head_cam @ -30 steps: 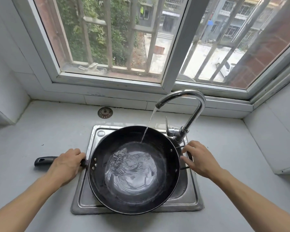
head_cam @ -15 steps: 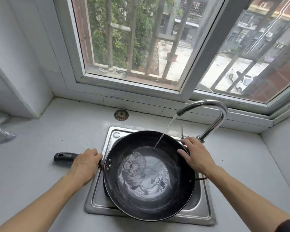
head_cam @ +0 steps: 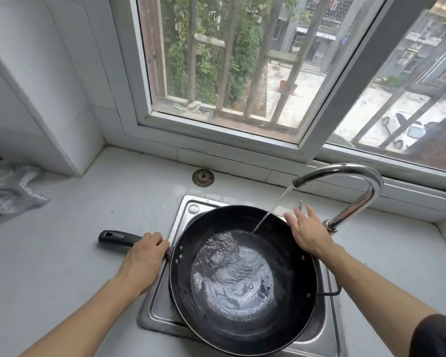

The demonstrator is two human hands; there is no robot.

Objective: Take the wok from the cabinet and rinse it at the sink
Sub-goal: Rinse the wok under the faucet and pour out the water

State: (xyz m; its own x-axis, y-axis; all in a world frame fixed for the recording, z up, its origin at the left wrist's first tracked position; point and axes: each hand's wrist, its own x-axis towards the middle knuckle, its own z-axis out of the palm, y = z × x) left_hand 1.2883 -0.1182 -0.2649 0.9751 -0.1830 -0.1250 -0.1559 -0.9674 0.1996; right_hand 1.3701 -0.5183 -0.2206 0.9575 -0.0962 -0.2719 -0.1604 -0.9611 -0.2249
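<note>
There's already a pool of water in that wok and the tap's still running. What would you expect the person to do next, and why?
Probably shut off the tap. The right hand is open, its fingers reaching toward the faucet lever, while water already covers the bottom of the wok. The left hand grips the handle, ready to swirl and tip it out afterwards.

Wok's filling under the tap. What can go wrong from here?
1. The wok overhangs the small sink; tipping it may spill onto the counter.
2. Only the left hand grips the handle; pooled water adds weight, so it may tilt.
3. The right hand by the faucet lever may deflect the stream.
</note>
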